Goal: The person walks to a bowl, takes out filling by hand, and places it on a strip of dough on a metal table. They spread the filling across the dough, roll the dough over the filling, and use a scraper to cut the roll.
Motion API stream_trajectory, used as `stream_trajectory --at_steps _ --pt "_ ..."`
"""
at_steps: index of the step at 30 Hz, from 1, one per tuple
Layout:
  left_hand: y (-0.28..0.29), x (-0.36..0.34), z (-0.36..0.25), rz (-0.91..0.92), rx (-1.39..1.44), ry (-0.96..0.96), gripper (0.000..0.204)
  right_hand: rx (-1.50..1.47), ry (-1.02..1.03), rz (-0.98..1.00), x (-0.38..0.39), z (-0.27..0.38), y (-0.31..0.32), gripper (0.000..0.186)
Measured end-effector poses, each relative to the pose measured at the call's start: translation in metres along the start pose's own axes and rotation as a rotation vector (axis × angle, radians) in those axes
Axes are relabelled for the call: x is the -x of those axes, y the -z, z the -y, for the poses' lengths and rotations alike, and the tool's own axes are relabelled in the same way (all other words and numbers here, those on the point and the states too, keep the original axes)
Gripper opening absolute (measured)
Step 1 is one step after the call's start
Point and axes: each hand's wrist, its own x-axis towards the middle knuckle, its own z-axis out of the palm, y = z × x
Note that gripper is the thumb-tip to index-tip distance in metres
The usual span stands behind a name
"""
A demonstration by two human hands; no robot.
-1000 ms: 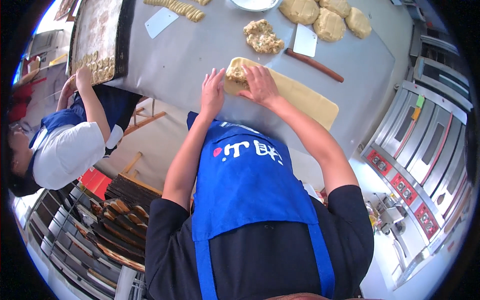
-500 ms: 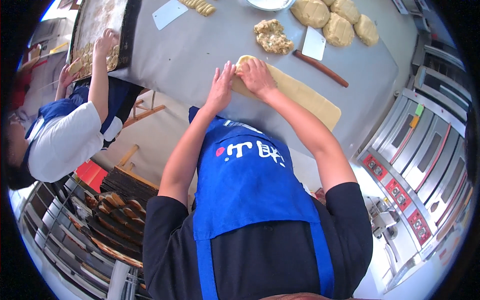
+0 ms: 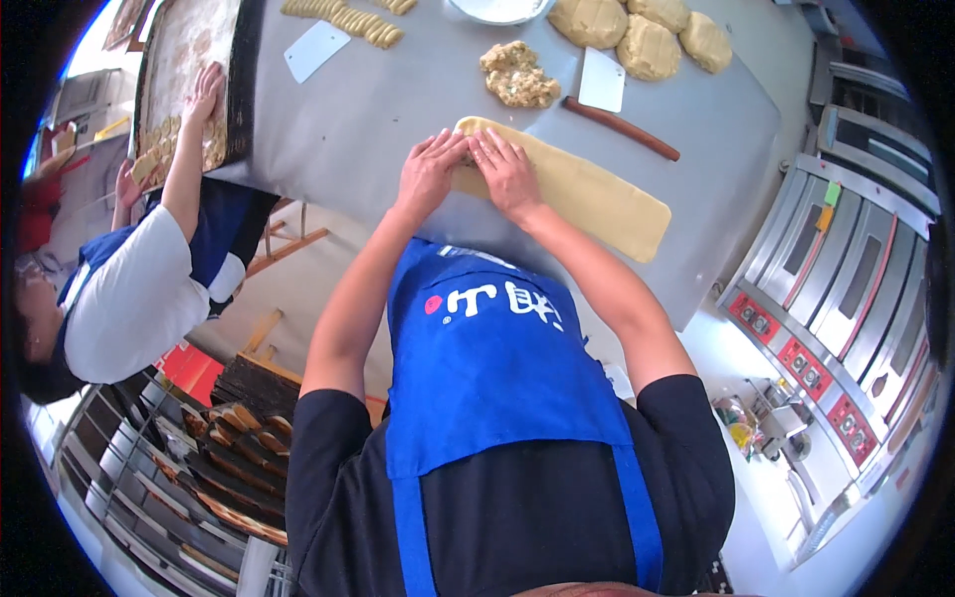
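Dough sheet (image 3: 600,202), likely soft, tearable, is best cupped at its left end, where left hand (image 3: 428,173) and right hand (image 3: 507,175) are set together, pinch hidden.

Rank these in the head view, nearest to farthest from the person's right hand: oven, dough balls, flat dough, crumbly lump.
1. Flat dough: under the right hand.
2. Crumbly lump: just beyond the hand.
3. Dough balls: farther up, rightward.
4. Oven: far right.

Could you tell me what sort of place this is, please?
Probably a bakery: a strip of dough and a wooden rolling pin lie on the grey worktop, with what look like steel ovens to the right.
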Motion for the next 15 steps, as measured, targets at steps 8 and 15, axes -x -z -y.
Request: stream_trajectory --at_steps 8,15 --pt "0.007 -0.015 -0.011 0.077 -0.15 -0.105 0.056 -0.14 -0.094 0.054 0.033 -0.03 0.016 0.059" --pt "0.007 -0.014 -0.028 0.141 0.016 0.004 0.047 -0.205 -0.012 -0.011 0.044 -0.033 0.029 0.058"
